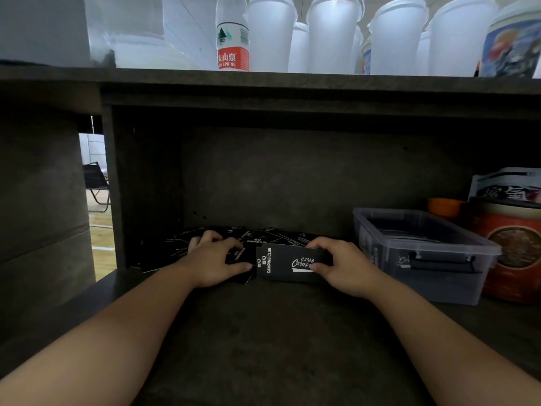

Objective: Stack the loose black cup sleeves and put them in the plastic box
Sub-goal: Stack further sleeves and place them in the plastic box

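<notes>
Flat black cup sleeves with white "Camping Club" print lie scattered at the back of the dark shelf (263,332). A small stack of sleeves (288,263) stands on edge between my hands. My right hand (341,266) pinches its right end, thumb in front and fingers on top. My left hand (215,259) grips loose sleeves (240,254) on the left, with its thumb against the stack's left edge. More loose sleeves (181,243) spread behind my left hand. The clear plastic box (439,282) sits to the right, with several sleeves inside it.
A red round tin (515,247) and an orange cup (443,206) stand right of the box. The upper shelf holds white plastic cups (333,33) and a water bottle (232,33). A gap at the left shows a floor and a chair (96,183).
</notes>
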A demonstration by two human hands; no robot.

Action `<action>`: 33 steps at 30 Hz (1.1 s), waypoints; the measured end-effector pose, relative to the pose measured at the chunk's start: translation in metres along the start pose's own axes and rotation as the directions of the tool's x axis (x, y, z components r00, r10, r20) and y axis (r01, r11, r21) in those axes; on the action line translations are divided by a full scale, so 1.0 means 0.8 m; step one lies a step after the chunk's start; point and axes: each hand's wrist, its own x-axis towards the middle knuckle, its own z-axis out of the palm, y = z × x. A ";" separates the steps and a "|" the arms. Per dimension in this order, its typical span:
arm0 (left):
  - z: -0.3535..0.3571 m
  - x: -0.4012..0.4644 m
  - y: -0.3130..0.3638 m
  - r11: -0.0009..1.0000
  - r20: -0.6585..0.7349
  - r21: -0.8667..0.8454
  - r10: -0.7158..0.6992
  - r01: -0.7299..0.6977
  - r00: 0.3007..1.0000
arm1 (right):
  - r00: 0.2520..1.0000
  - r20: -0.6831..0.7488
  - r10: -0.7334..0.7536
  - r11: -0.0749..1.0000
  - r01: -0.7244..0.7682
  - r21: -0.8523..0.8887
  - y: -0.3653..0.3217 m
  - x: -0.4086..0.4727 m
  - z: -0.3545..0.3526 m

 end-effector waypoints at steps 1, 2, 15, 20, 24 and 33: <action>0.000 0.000 0.001 1.000 -0.042 0.007 0.027 -0.027 0.999 | 1.000 -0.002 0.003 1.000 -0.003 0.010 0.000 0.001 0.000; -0.001 0.001 0.000 0.997 -0.083 0.046 0.071 -0.068 0.994 | 1.000 -0.001 0.005 1.000 -0.005 0.015 0.000 0.001 0.001; -0.002 0.008 0.000 0.988 0.112 0.102 0.105 -0.117 0.988 | 0.998 0.032 -0.045 0.998 0.044 0.040 0.000 -0.001 0.001; -0.013 0.003 0.001 0.984 -0.112 0.078 0.168 -0.160 0.979 | 0.999 0.019 -0.048 0.997 0.047 0.058 0.000 -0.001 0.001; -0.016 0.000 0.000 0.985 -0.321 -0.091 0.108 -0.144 0.941 | 0.999 -0.018 -0.037 0.997 0.038 0.064 0.002 0.001 0.002; -0.016 -0.007 0.012 0.828 -0.165 -0.491 0.217 -0.271 0.962 | 0.980 -0.193 -0.050 0.999 0.053 0.012 0.007 0.005 0.001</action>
